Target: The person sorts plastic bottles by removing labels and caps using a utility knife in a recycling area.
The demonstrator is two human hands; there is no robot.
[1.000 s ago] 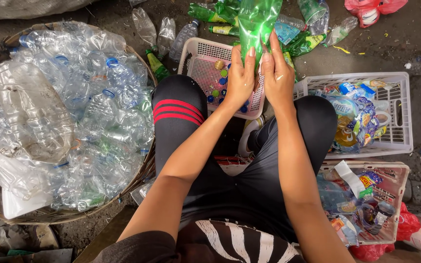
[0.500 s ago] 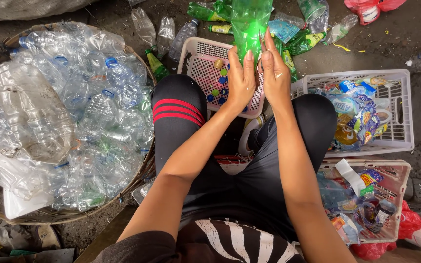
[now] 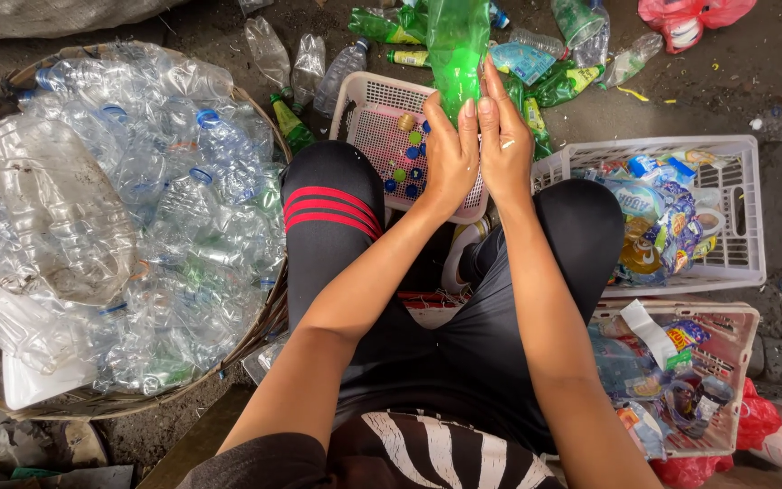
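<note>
Palms facing, left hand [image 3: 450,154] and right hand [image 3: 505,145] clasp green bottle [image 3: 457,45].

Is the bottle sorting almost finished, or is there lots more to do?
Plenty looks done: the big basket is heaped with clear bottles, and loose caps lie in the small white basket. Right now the left hand and right hand hold a green bottle. More bottles lie scattered on the ground, so it isn't finished.
</note>
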